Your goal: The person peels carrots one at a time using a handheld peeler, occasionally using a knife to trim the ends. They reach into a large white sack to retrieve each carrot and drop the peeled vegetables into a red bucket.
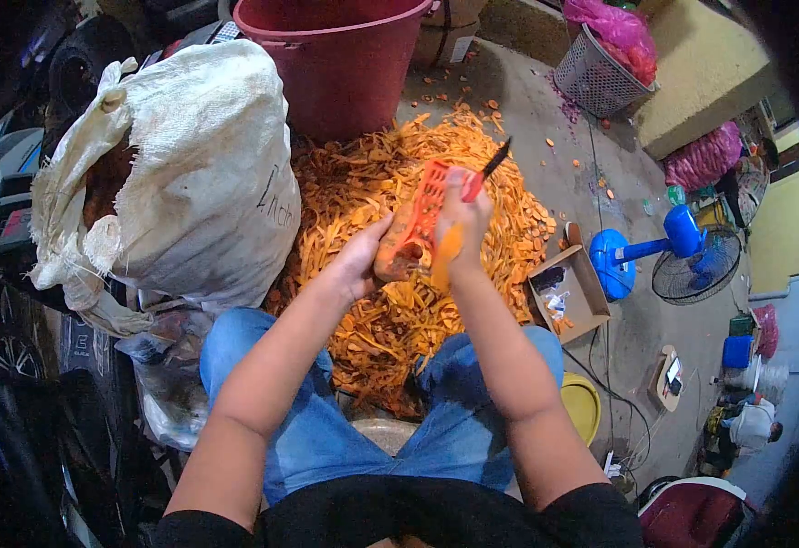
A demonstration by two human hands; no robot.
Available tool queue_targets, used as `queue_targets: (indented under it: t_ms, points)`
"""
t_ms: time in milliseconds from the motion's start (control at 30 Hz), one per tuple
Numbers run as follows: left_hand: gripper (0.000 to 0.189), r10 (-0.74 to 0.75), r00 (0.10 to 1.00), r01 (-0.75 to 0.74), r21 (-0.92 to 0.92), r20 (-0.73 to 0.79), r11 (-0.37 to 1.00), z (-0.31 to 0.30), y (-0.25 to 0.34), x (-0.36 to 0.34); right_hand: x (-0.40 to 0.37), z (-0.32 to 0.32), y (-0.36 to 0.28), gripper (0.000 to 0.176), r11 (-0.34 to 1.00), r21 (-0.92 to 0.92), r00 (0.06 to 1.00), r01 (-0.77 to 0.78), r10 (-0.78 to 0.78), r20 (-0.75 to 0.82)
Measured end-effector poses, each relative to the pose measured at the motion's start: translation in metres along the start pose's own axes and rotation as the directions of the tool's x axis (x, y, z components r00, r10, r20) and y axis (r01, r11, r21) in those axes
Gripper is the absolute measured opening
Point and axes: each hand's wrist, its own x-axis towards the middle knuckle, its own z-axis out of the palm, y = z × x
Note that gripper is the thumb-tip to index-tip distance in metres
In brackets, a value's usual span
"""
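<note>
My left hand [363,256] is wrapped round the lower left side of an orange squash piece [398,239], its hollow end facing me. Rows of dark marks run along its bright orange-red upper side. My right hand [468,219] is closed round the red handle of a knife [497,158], and the dark blade points up and to the right, away from the squash. An orange strip of peel [448,251] hangs by my right palm, slightly blurred. Below both hands spreads a big pile of orange peelings [349,205].
A full white woven sack [208,155] stands at the left, a red tub [336,68] behind the pile. Right of the pile are a cardboard box [587,301], a blue fan [641,249] and cables. A grey basket [598,78] stands farther back. Another person [751,425] is at the far right.
</note>
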Motion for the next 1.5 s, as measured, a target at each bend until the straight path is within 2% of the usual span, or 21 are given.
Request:
queue_targets:
  t_ms: [133,233,333,400,433,467,533,600,667,733,767,867,933,1033,1100,1133,1200,1367,1400,1433,1500]
  points:
    - [0.033,0.076,0.989,-0.08,-0.027,-0.123,0.996,0.008,-0.002,0.0,-0.014,0.005,0.003,0.016,0.998,-0.053,0.997,-0.025,0.029,0.078]
    - [0.037,0.008,0.999,-0.022,0.279,0.052,0.96,0.003,-0.001,-0.003,0.01,0.002,0.027,0.018,0.965,-0.164,0.96,0.205,-0.231,-0.157]
    - [0.038,-0.07,0.994,0.09,0.264,-0.084,0.96,0.027,-0.009,-0.019,0.046,-0.03,0.032,0.021,0.967,-0.254,0.94,0.029,-0.113,-0.321]
    - [0.039,-0.156,0.985,0.13,0.265,0.077,0.955,0.02,-0.007,-0.021,0.05,-0.041,0.025,0.025,0.985,-0.17,0.949,-0.009,-0.046,-0.312]
    - [0.038,-0.122,0.992,0.114,0.207,0.028,0.972,0.016,-0.007,-0.016,0.039,-0.032,-0.002,0.027,0.98,0.144,0.942,-0.136,0.173,-0.286]
    - [0.038,-0.09,0.996,0.093,0.148,-0.024,0.985,0.011,-0.007,-0.009,0.032,-0.026,0.002,0.027,0.981,0.142,0.942,-0.134,0.171,-0.288]
    - [0.036,-0.093,0.996,0.092,0.051,0.018,0.994,0.007,-0.006,-0.003,0.017,-0.014,0.014,0.024,0.994,0.032,0.99,0.104,-0.1,-0.101]
    - [0.036,0.018,0.991,-0.017,0.011,-0.136,1.0,0.017,-0.004,-0.003,-0.01,-0.002,0.005,0.023,0.998,-0.02,0.998,0.06,-0.06,-0.008]
    - [0.035,0.049,0.996,-0.046,0.034,-0.072,0.998,0.01,-0.006,-0.002,-0.014,0.0,0.005,0.024,0.997,-0.081,0.997,0.018,-0.011,0.081]
    - [0.037,-0.028,0.998,0.044,0.306,-0.055,0.951,0.006,-0.004,-0.007,0.003,0.001,0.022,0.021,0.98,-0.114,0.982,0.16,-0.169,-0.078]
    - [0.037,-0.093,0.993,0.109,0.283,-0.068,0.953,0.011,-0.006,-0.012,0.025,-0.009,0.039,0.02,0.956,-0.233,0.958,0.18,-0.224,-0.18]
    - [0.037,-0.102,0.994,0.105,0.243,-0.027,0.964,0.027,-0.012,-0.021,0.06,-0.043,0.047,0.02,0.963,-0.264,0.934,0.059,-0.147,-0.326]
    - [0.041,-0.109,0.994,0.105,0.252,0.001,0.962,0.02,-0.01,-0.017,0.066,-0.052,0.047,0.021,0.989,-0.091,0.904,-0.114,0.066,-0.422]
    - [0.038,-0.076,0.997,0.081,0.172,-0.032,0.982,0.004,-0.007,-0.004,0.043,-0.025,0.043,0.021,0.995,0.091,0.954,0.052,-0.022,-0.3]
    - [0.038,-0.014,0.996,0.023,0.101,-0.087,0.995,0.015,-0.005,-0.006,0.001,-0.007,0.002,0.021,0.995,0.049,0.997,0.082,-0.081,-0.012]
    - [0.037,0.04,0.989,-0.036,0.035,-0.144,0.999,0.02,-0.004,-0.008,-0.006,-0.004,0.002,0.021,0.995,0.05,0.997,0.081,-0.08,-0.011]
    - [0.037,0.075,0.989,-0.047,0.213,-0.125,0.976,0.015,-0.004,-0.012,-0.014,0.0,0.002,0.022,0.96,-0.25,0.987,0.125,-0.096,0.126]
    - [0.038,-0.104,0.994,0.085,0.334,0.039,0.939,0.019,-0.013,-0.023,0.066,-0.04,0.057,0.023,0.945,-0.326,0.917,0.025,-0.151,-0.369]
    - [0.039,-0.175,0.981,0.133,0.367,0.083,0.921,0.021,-0.015,-0.024,0.082,-0.055,0.069,0.023,0.977,-0.184,0.893,-0.106,0.012,-0.449]
    - [0.04,-0.151,0.989,0.135,0.38,0.011,0.915,0.024,-0.014,-0.024,0.096,-0.07,0.076,0.023,0.974,-0.032,0.847,-0.223,0.177,-0.501]
    - [0.039,-0.132,0.991,0.126,0.325,-0.003,0.937,0.012,-0.017,-0.022,0.113,-0.1,0.059,0.021,0.945,-0.22,0.871,-0.243,0.113,-0.477]
